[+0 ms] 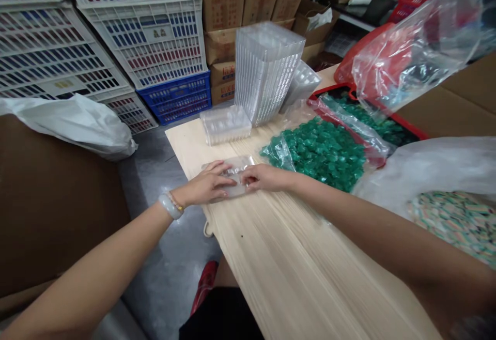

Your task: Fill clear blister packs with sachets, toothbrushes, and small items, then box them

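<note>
Clear plastic tray (pixel 237 165) lies with its long axis side to side.

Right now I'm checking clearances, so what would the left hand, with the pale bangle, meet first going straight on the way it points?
Most likely the bare right hand, curled just ahead over the clear, shallow plastic tray, though their exact heights are hard to judge here.

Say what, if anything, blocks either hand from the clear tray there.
Nothing visible does: the left hand lies on the clear tray and the right hand is at its right side. The green pieces lie farther right, out of the way.
</note>
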A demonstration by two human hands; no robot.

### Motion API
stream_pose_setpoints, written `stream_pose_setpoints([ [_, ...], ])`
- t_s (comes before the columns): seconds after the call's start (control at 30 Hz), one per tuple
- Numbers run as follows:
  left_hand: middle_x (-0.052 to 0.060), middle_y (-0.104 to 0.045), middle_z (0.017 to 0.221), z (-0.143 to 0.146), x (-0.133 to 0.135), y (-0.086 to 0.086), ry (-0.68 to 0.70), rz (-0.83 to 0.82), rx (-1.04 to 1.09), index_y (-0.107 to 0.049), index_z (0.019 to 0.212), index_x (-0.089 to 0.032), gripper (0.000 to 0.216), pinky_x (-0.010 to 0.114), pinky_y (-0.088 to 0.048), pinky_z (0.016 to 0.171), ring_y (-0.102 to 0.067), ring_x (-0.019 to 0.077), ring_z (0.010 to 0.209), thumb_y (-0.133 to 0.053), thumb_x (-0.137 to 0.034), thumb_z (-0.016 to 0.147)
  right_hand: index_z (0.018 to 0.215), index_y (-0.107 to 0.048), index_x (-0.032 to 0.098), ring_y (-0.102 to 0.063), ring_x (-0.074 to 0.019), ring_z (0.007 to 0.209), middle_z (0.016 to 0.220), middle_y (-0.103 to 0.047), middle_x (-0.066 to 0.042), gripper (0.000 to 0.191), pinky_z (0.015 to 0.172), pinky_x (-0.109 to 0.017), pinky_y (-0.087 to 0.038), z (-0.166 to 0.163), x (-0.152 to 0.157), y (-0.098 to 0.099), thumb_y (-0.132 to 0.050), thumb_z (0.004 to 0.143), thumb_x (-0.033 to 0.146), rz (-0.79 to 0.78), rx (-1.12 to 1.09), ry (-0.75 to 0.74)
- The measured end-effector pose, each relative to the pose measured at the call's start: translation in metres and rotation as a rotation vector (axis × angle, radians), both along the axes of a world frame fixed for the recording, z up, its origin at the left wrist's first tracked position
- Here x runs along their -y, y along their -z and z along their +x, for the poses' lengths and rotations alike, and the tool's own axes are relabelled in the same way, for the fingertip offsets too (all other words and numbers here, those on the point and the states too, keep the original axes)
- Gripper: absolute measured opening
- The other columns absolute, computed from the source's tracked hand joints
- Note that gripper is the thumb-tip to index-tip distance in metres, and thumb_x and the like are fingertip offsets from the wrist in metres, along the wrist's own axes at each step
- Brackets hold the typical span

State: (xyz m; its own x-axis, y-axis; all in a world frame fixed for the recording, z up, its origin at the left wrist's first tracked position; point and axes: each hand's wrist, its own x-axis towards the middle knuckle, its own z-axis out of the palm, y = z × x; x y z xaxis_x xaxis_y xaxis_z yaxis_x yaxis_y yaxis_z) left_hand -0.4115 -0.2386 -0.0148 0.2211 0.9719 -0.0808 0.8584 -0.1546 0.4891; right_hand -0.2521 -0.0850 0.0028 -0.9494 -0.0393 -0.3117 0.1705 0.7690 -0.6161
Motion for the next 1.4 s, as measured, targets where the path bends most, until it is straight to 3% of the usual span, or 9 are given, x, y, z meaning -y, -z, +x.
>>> stream_pose_setpoints([
  [0.27,0.01,-0.045,0.125,0.015,0.0,-0.003,-0.084,0.096,0.019,-0.057,0.082,-0.016,0.018,0.042,-0.022,0.104,-0.027,0.024,0.125,-0.06,-0.026,0.067,0.083,-0.06,0.012,-0.054,-0.0181,0.073,0.082,-0.061,-0.009,0.019,0.068,-0.032,-0.035,0.005,0.04,0.002,-0.042,0.077,0.009,0.64,-0.066,-0.232],
  [0.43,0.01,-0.043,0.128,-0.002,0.006,-0.04,-0.201,0.107,0.174,-0.048,0.112,-0.017,0.049,0.041,-0.028,0.1,-0.035,0.0238,0.121,-0.056,-0.043,0.071,0.091,-0.056,0.014,-0.051,-0.02,0.08,0.089,-0.058,-0.01,0.02,0.064,-0.031,-0.037,0.009,0.041,-0.023,-0.04,0.079,0.01,0.71,-0.151,-0.299],
  [0.6,0.009,-0.028,0.139,-0.01,0.019,-0.07,-0.205,0.097,0.254,-0.026,0.132,-0.022,0.075,0.043,-0.022,0.103,-0.025,0.0242,0.127,-0.05,-0.058,0.07,0.087,-0.055,0.013,-0.047,-0.0227,0.092,0.1,-0.053,-0.012,0.021,0.078,-0.037,-0.038,0.085,0.063,-0.057,-0.039,0.076,0.006,0.796,-0.321,-0.08],
  [0.77,0.012,-0.026,0.14,0.038,0.003,-0.056,0.024,0.058,0.201,-0.034,0.129,-0.019,0.087,0.043,-0.016,0.105,-0.016,0.0262,0.13,-0.059,-0.062,0.058,0.088,-0.056,0.013,-0.052,-0.0208,0.092,0.101,-0.056,-0.013,0.026,0.076,-0.034,-0.044,0.162,0.102,-0.039,-0.035,0.076,0.004,0.768,-0.233,0.146],
  [1.0,0.024,-0.007,0.142,0.12,0.012,-0.029,0.182,0.1,0.243,0.004,0.136,-0.008,0.119,0.044,-0.018,0.104,-0.009,0.0297,0.131,-0.06,-0.065,0.053,0.083,-0.053,0.016,-0.056,-0.0193,0.09,0.103,-0.057,-0.012,0.019,0.073,-0.03,-0.047,0.233,0.149,-0.051,-0.034,0.083,0.015,0.832,-0.152,0.631],
  [1.07,0.02,-0.009,0.143,0.137,0.019,-0.017,0.328,0.166,0.203,-0.004,0.137,-0.011,0.111,0.044,-0.015,0.105,-0.008,0.0294,0.131,-0.059,-0.063,0.056,0.084,-0.053,0.016,-0.058,-0.0196,0.084,0.1,-0.057,-0.013,0.017,0.069,-0.031,-0.048,0.268,0.162,-0.039,-0.035,0.083,0.015,0.9,-0.05,0.805],
  [1.17,0.01,-0.026,0.14,0.149,0.026,-0.006,0.556,0.172,0.085,-0.032,0.13,-0.023,0.075,0.044,-0.016,0.104,-0.021,0.0279,0.128,-0.057,-0.054,0.066,0.086,-0.055,0.014,-0.058,-0.0221,0.082,0.096,-0.058,-0.014,0.023,0.067,-0.033,-0.047,0.313,0.165,-0.01,-0.036,0.078,0.005,0.951,0.192,0.812],
  [1.27,0.01,-0.037,0.133,0.137,0.033,-0.008,0.342,0.141,-0.09,-0.046,0.12,-0.025,0.052,0.047,-0.024,0.098,-0.033,0.0303,0.119,-0.054,-0.045,0.073,0.087,-0.059,0.015,-0.056,-0.0231,0.083,0.091,-0.059,-0.013,0.026,0.069,-0.035,-0.045,0.324,0.154,-0.001,-0.039,0.075,0.002,0.899,0.33,0.735],
  [1.4,0.009,-0.039,0.127,0.112,0.035,-0.014,0.194,0.062,-0.145,-0.051,0.117,-0.03,0.052,0.045,-0.032,0.092,-0.036,0.0295,0.113,-0.055,-0.052,0.07,0.097,-0.057,0.015,-0.051,-0.0239,0.094,0.1,-0.057,-0.012,0.022,0.08,-0.038,-0.04,0.253,0.136,-0.024,-0.05,0.08,0.027,0.728,0.101,0.684],
])
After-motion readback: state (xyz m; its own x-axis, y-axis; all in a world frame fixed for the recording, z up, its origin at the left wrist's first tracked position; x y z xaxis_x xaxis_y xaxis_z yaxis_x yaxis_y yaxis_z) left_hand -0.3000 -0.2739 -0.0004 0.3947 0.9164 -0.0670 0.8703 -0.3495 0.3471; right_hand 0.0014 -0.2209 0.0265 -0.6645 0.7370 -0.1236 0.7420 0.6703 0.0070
